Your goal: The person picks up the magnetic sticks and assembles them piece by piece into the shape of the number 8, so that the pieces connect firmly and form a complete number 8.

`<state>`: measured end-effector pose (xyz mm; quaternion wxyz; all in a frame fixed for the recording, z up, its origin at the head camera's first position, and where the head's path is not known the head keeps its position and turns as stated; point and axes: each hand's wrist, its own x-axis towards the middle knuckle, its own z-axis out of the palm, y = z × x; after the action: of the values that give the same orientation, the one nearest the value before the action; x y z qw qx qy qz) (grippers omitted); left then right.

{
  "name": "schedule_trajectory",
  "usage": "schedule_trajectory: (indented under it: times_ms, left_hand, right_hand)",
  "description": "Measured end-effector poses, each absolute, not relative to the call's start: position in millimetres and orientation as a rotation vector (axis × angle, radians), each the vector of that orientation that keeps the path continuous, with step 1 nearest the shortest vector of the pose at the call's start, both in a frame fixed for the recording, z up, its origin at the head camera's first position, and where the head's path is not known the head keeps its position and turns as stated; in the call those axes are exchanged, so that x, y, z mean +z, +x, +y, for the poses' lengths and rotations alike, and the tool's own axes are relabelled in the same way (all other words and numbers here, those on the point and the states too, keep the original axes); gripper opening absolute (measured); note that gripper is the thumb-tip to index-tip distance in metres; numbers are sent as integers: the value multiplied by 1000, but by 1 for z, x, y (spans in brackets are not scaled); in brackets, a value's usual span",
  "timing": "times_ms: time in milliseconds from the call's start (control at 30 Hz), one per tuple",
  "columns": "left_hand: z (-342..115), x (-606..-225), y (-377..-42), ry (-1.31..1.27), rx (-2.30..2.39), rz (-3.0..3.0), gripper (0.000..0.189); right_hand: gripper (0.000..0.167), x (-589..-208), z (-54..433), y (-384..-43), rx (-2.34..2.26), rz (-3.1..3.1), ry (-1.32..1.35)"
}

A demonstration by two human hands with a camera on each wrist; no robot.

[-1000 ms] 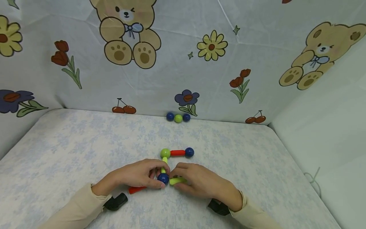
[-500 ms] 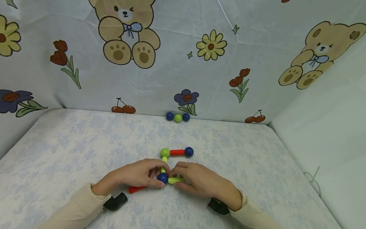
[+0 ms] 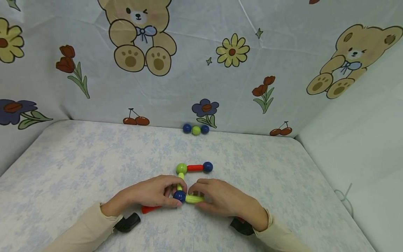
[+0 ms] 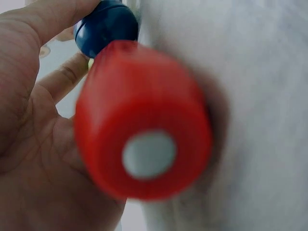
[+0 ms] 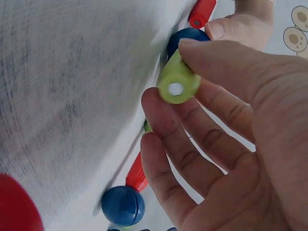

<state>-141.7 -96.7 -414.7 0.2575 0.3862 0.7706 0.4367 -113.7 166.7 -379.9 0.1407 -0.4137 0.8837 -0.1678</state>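
My left hand (image 3: 154,190) holds a blue ball (image 3: 179,196) between thumb and fingers. From this ball a yellow-green magnetic stick (image 3: 194,199) extends right, its near end touching the ball. My right hand (image 3: 223,197) pinches that stick, with the thumb on it in the right wrist view. Another yellow-green stick (image 3: 181,176) runs from the blue ball up to a green ball (image 3: 181,168), partly behind my left fingers. A red stick (image 4: 139,120) meets the blue ball on the left, under my left hand.
Beyond the hands, a red stick (image 3: 195,168) joins the green ball to another blue ball (image 3: 207,167). Two blue balls and a green ball (image 3: 196,130) sit by the back wall. Part of a red piece (image 5: 19,207) lies near my right wrist.
The right-hand yellow-green stick has moved left and now meets the blue ball. My right fingers have since slid slightly right along it. The left hand stays in place.
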Motion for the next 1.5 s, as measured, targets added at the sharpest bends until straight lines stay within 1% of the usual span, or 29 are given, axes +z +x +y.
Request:
schedule_trajectory:
  times_ms: [167, 300, 500, 733, 900, 1167, 1500]
  left_hand:
    - [-92, -411, -133, 1102, 1077, 2221, 32]
    - [-89, -408, -129, 1102, 1011, 2264, 30]
    - [-90, -410, -133, 1103, 1049, 2200, 26]
    - [-93, -413, -138, 1055, 1115, 2096, 27]
    - [-94, -413, -138, 1046, 1127, 2085, 29]
    - [-94, -414, -139, 1057, 1139, 2097, 28]
    - [-95, -413, -136, 1025, 1127, 2113, 27]
  right_hand:
    - [29, -380, 166, -113, -490, 2554, -1201]
    - [29, -379, 166, -113, -487, 2557, -1192]
    - [26, -379, 168, -114, -516, 2557, -1179]
    - [23, -373, 178, -123, -574, 2580, -1144]
    - [24, -366, 183, -136, -565, 2614, -1156]
    - [20, -355, 189, -166, -546, 2651, -1146]
    - [20, -365, 200, -202, -540, 2739, -1085]
